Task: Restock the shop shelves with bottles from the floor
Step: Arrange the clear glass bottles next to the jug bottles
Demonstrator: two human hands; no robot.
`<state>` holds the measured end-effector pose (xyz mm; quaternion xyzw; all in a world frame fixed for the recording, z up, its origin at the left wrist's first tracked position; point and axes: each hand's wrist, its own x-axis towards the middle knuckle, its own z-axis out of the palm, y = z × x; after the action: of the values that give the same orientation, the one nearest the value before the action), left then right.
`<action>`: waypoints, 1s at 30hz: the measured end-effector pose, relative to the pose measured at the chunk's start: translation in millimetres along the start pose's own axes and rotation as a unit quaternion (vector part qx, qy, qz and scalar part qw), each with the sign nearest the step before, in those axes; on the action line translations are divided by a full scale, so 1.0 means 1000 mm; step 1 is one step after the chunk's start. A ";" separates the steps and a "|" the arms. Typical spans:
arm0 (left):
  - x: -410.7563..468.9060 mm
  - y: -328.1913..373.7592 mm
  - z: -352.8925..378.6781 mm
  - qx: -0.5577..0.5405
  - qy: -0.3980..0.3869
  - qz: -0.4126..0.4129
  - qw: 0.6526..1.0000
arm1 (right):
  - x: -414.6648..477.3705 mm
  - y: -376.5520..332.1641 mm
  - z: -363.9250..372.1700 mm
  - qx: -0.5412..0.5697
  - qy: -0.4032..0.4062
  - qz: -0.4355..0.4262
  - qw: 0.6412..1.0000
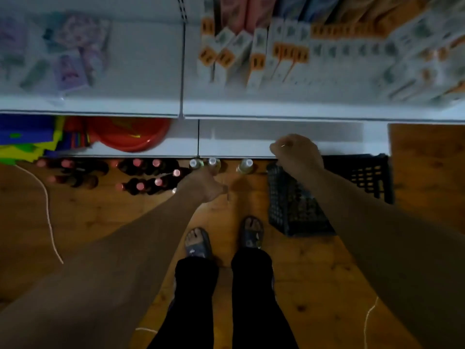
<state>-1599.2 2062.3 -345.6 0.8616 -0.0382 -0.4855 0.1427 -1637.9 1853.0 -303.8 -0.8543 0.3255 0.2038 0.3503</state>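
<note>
Blur smears the upper-shelf boxes point(289, 54); the left hand point(205, 183) hides its own fingers; the right arm point(364, 210) covers part of the crate point(297, 210).

Bottles point(141, 175) on floor point(100, 222), left of crate point(297, 205)

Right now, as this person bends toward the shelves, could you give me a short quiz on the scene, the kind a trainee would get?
1. True or false: the dark bottles with pink caps stand on the floor, to the left of the left hand.
2. Which thing is nearest the right hand? A) a red bowl B) the dark mesh crate C) a white box
3. How many pale-capped bottles stand in the row at the foot of the lower shelf?

Key: 1 true; 2 B; 3 three.
</note>
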 end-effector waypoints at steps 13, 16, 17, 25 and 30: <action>0.219 -0.044 0.091 0.002 0.120 -0.005 0.993 | 0.153 0.120 0.194 0.008 0.002 0.034 0.999; 0.246 -0.050 0.097 -0.019 0.131 0.011 0.991 | 0.175 0.130 0.223 0.025 0.010 0.029 0.999; 0.253 -0.052 0.100 -0.013 0.130 0.015 0.991 | 0.181 0.132 0.230 0.025 0.016 0.023 0.999; 0.285 -0.059 0.108 0.062 0.185 0.034 0.980 | 0.208 0.140 0.257 -0.023 0.047 -0.004 0.999; 0.280 -0.064 0.106 0.049 0.215 0.042 0.975 | 0.204 0.147 0.255 -0.024 0.060 -0.015 0.998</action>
<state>-1546.6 2043.8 -646.7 0.9494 -0.0664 -0.2802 0.1251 -1627.7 1875.5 -661.0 -0.8778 0.3281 0.1544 0.3130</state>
